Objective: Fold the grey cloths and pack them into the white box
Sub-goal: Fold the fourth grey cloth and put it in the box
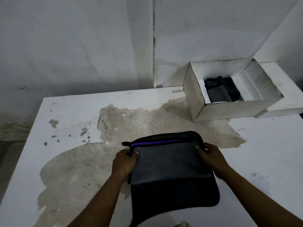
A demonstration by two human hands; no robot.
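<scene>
One white box (pixel 237 110), folded cloths (pixel 219 94) inside

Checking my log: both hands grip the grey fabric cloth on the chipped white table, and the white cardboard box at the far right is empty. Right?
Not empty: the head view shows the white cardboard box holding folded dark grey cloths. Otherwise right: left hand and right hand grip the grey fabric cloth on the chipped white table.

Grey cloth (pixel 170 163), purple stripe (pixel 157 142); white box (pixel 229 110).
</scene>
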